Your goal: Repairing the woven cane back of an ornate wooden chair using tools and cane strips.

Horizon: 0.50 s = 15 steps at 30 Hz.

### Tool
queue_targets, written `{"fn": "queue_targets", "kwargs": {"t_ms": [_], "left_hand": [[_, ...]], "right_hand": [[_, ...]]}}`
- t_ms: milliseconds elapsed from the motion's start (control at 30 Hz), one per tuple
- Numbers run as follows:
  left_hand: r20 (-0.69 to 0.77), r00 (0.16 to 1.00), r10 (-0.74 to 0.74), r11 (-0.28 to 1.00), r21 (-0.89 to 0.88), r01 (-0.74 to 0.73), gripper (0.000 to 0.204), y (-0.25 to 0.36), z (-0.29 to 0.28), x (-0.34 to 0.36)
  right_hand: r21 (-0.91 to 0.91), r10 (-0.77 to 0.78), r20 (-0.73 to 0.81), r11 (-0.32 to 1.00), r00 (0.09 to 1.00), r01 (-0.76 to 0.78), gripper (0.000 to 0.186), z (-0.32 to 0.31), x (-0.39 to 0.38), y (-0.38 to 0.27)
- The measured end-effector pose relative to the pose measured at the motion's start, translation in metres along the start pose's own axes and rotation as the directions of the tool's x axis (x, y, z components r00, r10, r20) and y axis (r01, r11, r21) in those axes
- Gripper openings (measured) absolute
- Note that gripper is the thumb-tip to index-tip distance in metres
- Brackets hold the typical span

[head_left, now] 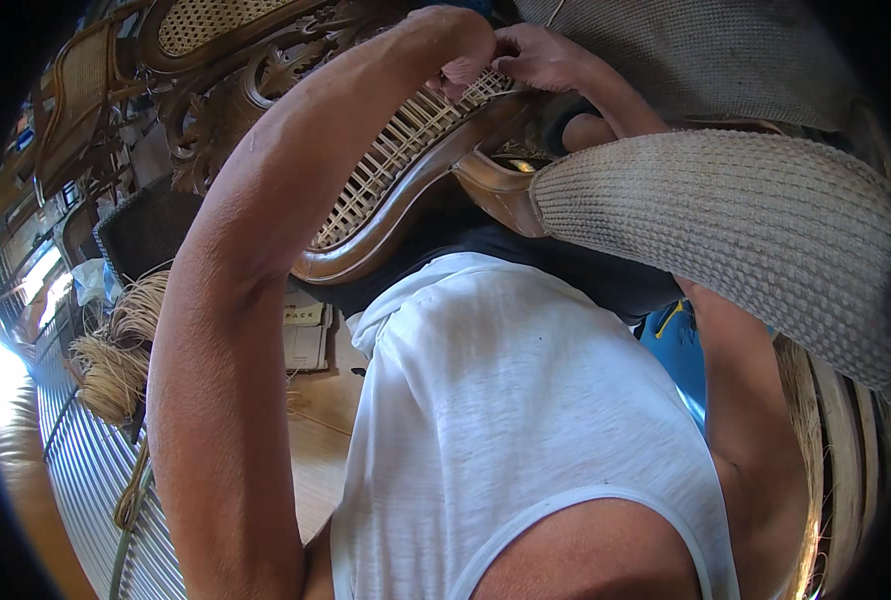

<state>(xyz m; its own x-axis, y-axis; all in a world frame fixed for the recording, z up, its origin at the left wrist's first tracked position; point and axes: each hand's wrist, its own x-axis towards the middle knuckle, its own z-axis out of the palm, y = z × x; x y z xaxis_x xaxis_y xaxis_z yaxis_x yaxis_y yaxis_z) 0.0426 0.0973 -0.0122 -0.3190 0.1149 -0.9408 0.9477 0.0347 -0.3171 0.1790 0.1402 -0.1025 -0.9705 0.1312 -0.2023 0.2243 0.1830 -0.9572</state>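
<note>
A curved wooden chair frame (pixel 376 262) with an open lattice of pale cane strips (pixel 366 188) lies across my lap. Both hands are at the far upper end of this lattice. My left hand (pixel 458 74) is bent down onto the strips with its fingers curled; my own wrist covers much of it. Close to its right, my right hand (pixel 546 60) has thumb and forefinger drawn together at the lattice's edge. Whatever thin thing the fingers hold is too small to make out. A beige, rope-textured padded part (pixel 716 200) passes over my right forearm and meets the frame.
Carved wooden furniture (pixel 266 85) and an oval cane panel (pixel 216 25) stand at the far left. Bundles of cane strands (pixel 116 370) hang at the left beside a ribbed metallic surface (pixel 96 480). A coarse grey woven sheet (pixel 736 60) lies at the far right. Long fibres (pixel 801 400) stand by my right arm.
</note>
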Motion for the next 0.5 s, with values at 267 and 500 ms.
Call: {"fn": "queue_targets", "kwargs": {"t_ms": [267,500], "left_hand": [[0.080,0.979,0.187,0.982,-0.015,-0.187,0.037,-0.015,-0.002,-0.006],[0.061,0.979,0.194,0.981,-0.007,-0.194,0.037,-0.008,-0.007,-0.013]], "right_hand": [[-0.112,0.109,-0.018,0.988,0.994,-0.111,0.022,-0.002,0.000,-0.014],[-0.091,0.089,-0.058,0.991,0.994,-0.094,0.022,0.002,-0.001,-0.012]]}}
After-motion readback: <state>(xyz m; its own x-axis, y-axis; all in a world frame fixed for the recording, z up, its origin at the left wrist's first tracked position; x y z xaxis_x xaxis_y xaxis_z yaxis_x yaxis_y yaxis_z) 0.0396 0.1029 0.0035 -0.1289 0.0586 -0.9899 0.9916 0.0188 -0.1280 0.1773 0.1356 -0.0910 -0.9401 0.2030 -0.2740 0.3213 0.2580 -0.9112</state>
